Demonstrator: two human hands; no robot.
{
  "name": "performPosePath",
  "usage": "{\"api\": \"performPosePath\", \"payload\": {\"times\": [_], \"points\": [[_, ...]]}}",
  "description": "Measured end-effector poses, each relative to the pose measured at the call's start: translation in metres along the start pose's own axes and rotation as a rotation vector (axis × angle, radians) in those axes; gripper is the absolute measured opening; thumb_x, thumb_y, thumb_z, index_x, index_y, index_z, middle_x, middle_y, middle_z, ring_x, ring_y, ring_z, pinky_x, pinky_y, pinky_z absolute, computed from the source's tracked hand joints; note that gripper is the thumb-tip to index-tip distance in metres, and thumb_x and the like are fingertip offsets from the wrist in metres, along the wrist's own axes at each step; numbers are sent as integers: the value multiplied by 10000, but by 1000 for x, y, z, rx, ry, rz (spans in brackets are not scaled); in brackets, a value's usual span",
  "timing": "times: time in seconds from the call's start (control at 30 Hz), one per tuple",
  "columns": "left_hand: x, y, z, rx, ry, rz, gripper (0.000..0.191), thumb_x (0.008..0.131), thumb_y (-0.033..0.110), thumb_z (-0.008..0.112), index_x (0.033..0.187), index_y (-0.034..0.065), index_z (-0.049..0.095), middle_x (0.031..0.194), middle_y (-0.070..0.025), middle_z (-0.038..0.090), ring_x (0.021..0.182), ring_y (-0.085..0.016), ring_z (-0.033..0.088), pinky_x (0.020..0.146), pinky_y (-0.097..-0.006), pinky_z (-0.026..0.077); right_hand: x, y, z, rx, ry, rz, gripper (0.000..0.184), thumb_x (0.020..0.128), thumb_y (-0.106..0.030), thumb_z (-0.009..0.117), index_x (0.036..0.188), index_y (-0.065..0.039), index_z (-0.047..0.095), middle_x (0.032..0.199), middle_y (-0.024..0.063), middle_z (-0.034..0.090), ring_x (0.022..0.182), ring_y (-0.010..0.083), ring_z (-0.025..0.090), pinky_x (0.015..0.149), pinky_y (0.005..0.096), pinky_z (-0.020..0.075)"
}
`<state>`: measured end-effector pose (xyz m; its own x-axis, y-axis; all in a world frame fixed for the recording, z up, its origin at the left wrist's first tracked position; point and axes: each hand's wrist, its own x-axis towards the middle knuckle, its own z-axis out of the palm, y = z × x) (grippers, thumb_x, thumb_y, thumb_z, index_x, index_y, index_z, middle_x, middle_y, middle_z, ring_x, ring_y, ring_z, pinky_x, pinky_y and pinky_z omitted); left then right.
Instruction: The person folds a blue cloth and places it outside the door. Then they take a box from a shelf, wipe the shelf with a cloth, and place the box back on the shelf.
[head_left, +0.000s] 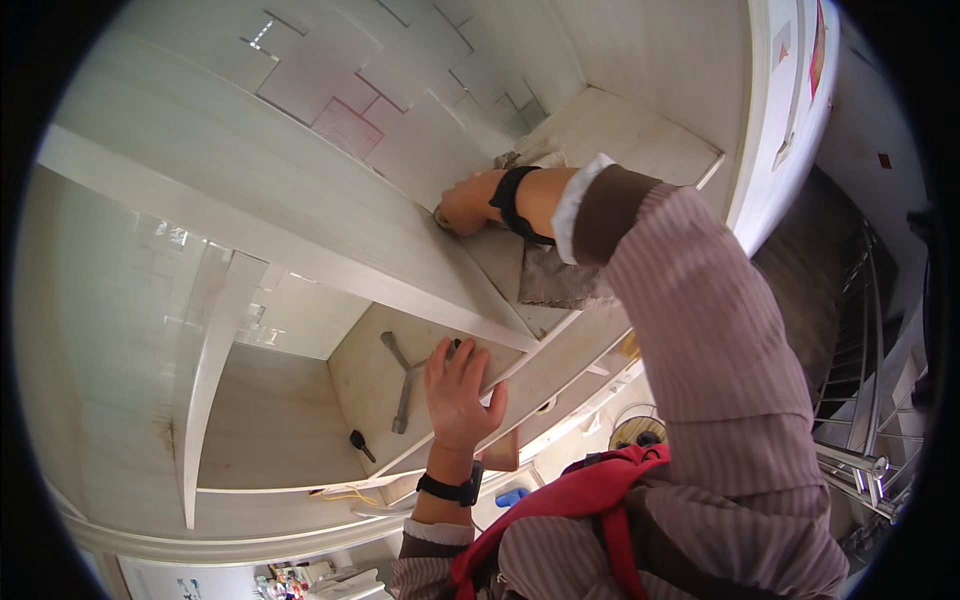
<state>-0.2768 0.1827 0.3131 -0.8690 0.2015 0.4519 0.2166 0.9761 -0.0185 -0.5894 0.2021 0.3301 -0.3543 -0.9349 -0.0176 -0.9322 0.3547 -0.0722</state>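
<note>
My right hand (469, 204) is inside the upper compartment, low against its left wall, with the fingers curled down. Greyish-brown cloth (559, 279) shows on both sides of this hand and under the wrist, and the hand appears to grip it; the fingertips are partly hidden. My left hand (463, 397) lies over the front of the lower shelf (360, 375), fingers slightly apart, palm down. Beside its fingers is a grey three-way socket wrench (406, 390), one arm of which runs under them. A small black item (454, 346) peeks out between the fingertips.
A black-headed key (361, 444) lies near the lower shelf's front edge. A white upright divider (217, 375) and a slanting white board (300, 255) bound the compartments. Patterned frosted glass (360, 82) backs the upper one. Below are a blue slipper (511, 497) and, at right, a metal railing (862, 457).
</note>
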Motion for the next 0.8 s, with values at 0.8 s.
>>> {"api": "performPosePath", "payload": {"times": [0.8], "points": [[-5,2,3,40,49,45,425,639,180,697,1028,60,578,1132,-122,541,1116,-391,437,919,-502,370,-242,-56,-42,678,558,68,279,718,-92,589,987,-92,661,1008,164,572,953,358,552,791,388,461]]}}
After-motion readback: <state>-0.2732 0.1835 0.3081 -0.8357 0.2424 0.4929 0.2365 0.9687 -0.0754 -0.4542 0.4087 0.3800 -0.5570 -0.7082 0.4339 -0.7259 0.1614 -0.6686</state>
